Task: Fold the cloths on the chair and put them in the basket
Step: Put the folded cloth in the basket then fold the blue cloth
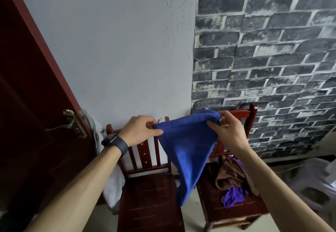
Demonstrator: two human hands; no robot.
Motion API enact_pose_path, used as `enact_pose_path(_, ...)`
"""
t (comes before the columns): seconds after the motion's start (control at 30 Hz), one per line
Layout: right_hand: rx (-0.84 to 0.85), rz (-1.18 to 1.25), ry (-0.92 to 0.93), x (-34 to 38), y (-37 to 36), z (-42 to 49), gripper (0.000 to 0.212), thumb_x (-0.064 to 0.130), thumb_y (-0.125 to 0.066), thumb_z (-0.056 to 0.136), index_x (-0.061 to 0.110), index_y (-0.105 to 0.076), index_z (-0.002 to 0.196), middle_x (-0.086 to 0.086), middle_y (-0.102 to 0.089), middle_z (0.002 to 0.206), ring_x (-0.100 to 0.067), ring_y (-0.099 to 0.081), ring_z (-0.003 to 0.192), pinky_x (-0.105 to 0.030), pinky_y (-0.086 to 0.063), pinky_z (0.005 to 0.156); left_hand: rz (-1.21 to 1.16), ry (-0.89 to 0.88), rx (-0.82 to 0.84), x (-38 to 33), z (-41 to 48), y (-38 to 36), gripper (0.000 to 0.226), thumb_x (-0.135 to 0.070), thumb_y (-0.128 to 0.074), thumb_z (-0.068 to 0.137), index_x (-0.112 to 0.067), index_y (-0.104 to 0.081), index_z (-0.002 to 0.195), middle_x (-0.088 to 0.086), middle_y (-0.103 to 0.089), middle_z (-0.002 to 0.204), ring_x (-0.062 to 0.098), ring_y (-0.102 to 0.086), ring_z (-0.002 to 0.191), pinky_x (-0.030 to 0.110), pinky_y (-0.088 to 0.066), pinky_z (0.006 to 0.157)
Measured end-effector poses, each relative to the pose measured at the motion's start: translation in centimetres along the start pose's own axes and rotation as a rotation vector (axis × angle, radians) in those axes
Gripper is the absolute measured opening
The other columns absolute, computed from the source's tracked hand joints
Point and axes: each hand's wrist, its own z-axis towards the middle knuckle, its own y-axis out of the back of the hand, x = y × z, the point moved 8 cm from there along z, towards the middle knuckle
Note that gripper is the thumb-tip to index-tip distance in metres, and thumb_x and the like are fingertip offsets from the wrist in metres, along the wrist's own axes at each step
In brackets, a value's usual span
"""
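both hands are raised in front of the wall, each pinching a top corner of the blue cloth [185, 151]. the left hand [141, 130] grips the left corner between thumb and curled fingers; a dark watch [116, 143] sits on its wrist. the right hand [226, 130] pinches the right corner, held a little higher, so the top edge slopes up to the right. the hands are apart, with the cloth stretched between them and hanging down to a point above the gap between two red wooden chairs. the left chair [149, 195] has a bare slatted seat. on the seat of the right chair [236, 211] lies a crumpled brown cloth [230, 173] with a purple cloth [233, 196] just beside and partly under it. a pale cloth [112, 182] hangs left of the left chair, near the dark red door [36, 104]. a pale plastic basket [312, 191] stands at the far right, partly cut off by the frame edge.
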Motion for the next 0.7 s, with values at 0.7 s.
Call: enact_pose_path(0.7,0.242,0.548,-0.099,7.4,-4.3,0.3,0.022,0.012,-0.074,0.087,-0.003,-0.068,0.101,-0.018,-0.074,0.096,-0.033,-0.073,0.093,-0.042,-0.061,0.083,-0.726,0.101,0.212,0.5,-3.6,-5.5,0.077,-0.044,-0.084,0.063,-0.033,-0.053,0.132,-0.007,-0.059,0.131,0.011,-0.052,0.124,0.04,-0.04,0.11)
